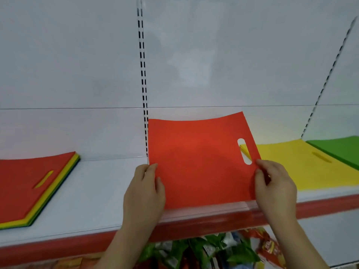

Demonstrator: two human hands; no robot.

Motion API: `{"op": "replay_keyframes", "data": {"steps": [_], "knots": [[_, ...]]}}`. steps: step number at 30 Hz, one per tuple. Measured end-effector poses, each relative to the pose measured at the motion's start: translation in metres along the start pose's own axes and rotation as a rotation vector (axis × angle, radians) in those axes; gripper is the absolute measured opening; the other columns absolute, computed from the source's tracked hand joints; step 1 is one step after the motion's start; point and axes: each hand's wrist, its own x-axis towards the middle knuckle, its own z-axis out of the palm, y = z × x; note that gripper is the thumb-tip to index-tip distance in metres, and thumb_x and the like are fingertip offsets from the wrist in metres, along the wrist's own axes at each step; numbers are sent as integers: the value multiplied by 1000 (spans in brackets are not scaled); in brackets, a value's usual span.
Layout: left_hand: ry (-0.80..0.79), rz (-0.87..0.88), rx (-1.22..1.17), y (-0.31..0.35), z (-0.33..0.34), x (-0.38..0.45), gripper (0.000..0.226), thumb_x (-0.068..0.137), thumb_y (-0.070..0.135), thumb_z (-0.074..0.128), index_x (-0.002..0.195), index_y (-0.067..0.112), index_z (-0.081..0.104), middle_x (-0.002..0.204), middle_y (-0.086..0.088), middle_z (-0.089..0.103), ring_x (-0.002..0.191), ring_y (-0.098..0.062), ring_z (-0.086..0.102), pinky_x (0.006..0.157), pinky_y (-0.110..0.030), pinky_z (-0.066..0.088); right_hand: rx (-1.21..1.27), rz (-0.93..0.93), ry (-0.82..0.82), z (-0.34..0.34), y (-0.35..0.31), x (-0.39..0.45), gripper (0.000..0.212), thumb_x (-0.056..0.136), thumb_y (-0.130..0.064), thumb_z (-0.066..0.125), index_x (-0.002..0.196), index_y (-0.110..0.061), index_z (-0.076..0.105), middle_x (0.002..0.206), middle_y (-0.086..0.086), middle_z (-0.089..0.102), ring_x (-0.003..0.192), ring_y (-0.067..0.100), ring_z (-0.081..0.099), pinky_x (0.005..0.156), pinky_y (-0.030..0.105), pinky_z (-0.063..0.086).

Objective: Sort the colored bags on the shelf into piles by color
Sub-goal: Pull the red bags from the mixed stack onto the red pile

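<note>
So you've got a red bag (198, 162) pinched at its two near corners: your left hand (144, 193) is closed on the left edge, your right hand (275, 191) is closed on the right edge just below the handle slot. It sits over the middle of the white shelf (93, 195), its near edge right along the clear lip at the front, far edge curling up a little toward the back panel (213, 55).

No bins anywhere, just piles on the shelf. Off to the left is the mixed stack (33, 187): red on top, yellow and green layers peeking out along its right edge. On the right lies a yellow bag (303, 167), and its corner shows through the red bag's oval slot. Beyond that, a green bag (340, 148) at the far right edge.

Red bag looks flat, thin and felt-like.

Room-wise, a wide bare strip of shelf lies between the mixed stack and your left hand. The red front rail (194, 224) runs under your wrists, with snack packets (204, 249) below.
</note>
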Motion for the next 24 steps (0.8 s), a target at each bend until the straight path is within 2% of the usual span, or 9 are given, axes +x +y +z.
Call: {"op": "replay_keyframes", "data": {"steps": [2, 4, 6, 10, 12, 15, 18, 21, 24], "knots": [[-30, -1, 87, 4, 14, 0, 40, 90, 17, 59, 129, 7, 59, 122, -5, 56, 97, -24, 61, 81, -37, 53, -13, -1, -64, 7, 16, 7, 29, 90, -2, 57, 116, -6, 68, 116, 5, 64, 102, 22, 60, 86, 22, 41], [-57, 5, 193, 5, 26, 0, 42, 86, 18, 64, 125, 4, 61, 118, -10, 59, 98, -28, 60, 82, -40, 52, -46, 1, -140, 16, 31, 10, 28, 89, -2, 58, 115, -6, 68, 115, 6, 65, 103, 25, 61, 88, 29, 46], [-81, -2, 282, 5, 35, 1, 41, 83, 20, 68, 120, 3, 64, 113, -12, 62, 93, -32, 60, 77, -41, 53, -96, 9, -210, 22, 40, 13, 28, 89, -4, 58, 114, -5, 69, 116, 6, 66, 105, 27, 60, 91, 35, 48], [-124, 4, 414, 8, 46, 1, 29, 76, 23, 73, 98, 5, 69, 95, -10, 65, 80, -33, 59, 63, -41, 52, -137, 47, -322, 29, 46, 18, 30, 93, -13, 54, 120, -6, 66, 121, 6, 63, 112, 26, 56, 98, 37, 45], [-142, 2, 447, 9, 49, 1, 20, 75, 24, 72, 86, 9, 66, 88, -8, 63, 75, -32, 57, 59, -39, 48, -149, 64, -365, 31, 45, 20, 32, 94, -16, 53, 121, -6, 65, 123, 7, 62, 114, 28, 55, 99, 38, 45], [-161, 1, 469, 8, 52, 1, 19, 75, 26, 71, 74, 12, 60, 82, -7, 60, 71, -32, 55, 55, -37, 44, -182, 74, -418, 34, 46, 22, 33, 94, -18, 53, 122, -5, 64, 123, 9, 63, 113, 30, 55, 98, 38, 45], [-190, -6, 486, 6, 55, 4, 20, 78, 29, 70, 74, 11, 61, 82, -8, 61, 72, -32, 55, 57, -39, 47, -220, 74, -445, 35, 47, 25, 32, 93, -18, 54, 119, -4, 65, 118, 11, 64, 109, 30, 57, 93, 36, 45], [-211, -12, 501, 5, 59, 5, 22, 79, 31, 70, 72, 11, 62, 78, -9, 61, 71, -33, 55, 59, -40, 49, -229, 69, -442, 34, 46, 27, 24, 93, -16, 54, 107, -3, 68, 107, 12, 65, 98, 31, 58, 86, 36, 44], [-228, -21, 489, 5, 60, 7, 26, 89, 36, 57, 79, 13, 63, 82, -6, 60, 78, -31, 52, 69, -40, 48, -242, 84, -448, 34, 47, 28, 19, 94, -16, 52, 95, -5, 67, 95, 10, 64, 82, 27, 55, 77, 34, 42]]}}
